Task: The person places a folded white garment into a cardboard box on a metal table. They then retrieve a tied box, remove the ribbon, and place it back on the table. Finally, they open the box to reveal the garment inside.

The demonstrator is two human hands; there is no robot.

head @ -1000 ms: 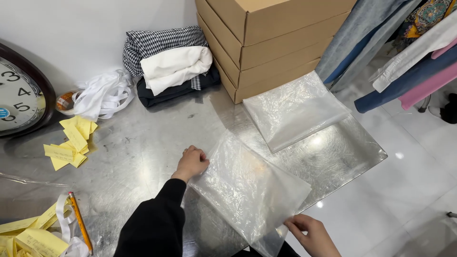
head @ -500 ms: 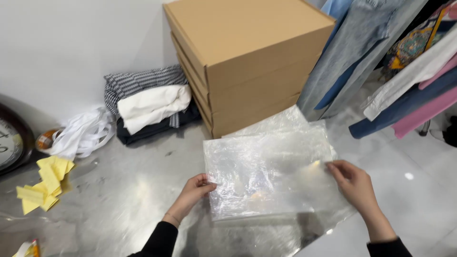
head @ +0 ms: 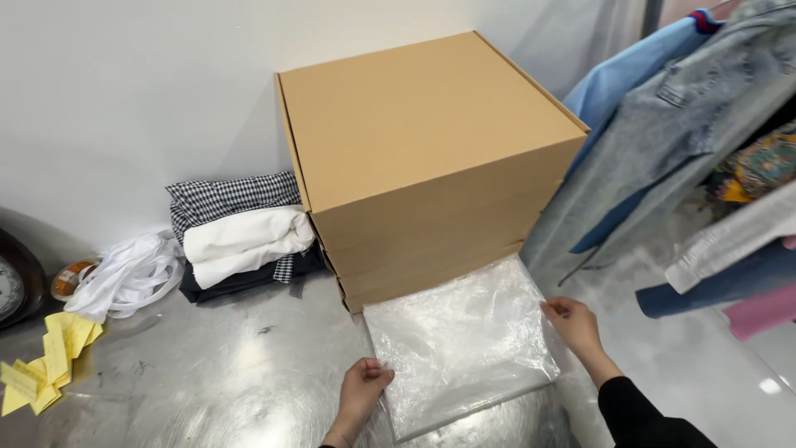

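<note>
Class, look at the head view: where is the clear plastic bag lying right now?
The clear plastic bag lies flat on the metal table, lower centre, right in front of the stacked cardboard boxes, with the left hand and right hand on its side edges.

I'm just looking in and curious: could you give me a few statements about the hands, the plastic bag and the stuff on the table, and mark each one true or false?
1. Both hands touch the clear plastic bag. True: the left hand is at its near left edge, the right hand at its right edge.
2. The cardboard boxes lie open. False: the stack is closed.
3. Folded clothes lie left of the boxes. True.
4. The yellow paper slips lie on the bag. False: they lie at the far left of the metal table.
5. Garments hang at the right. True.
</note>
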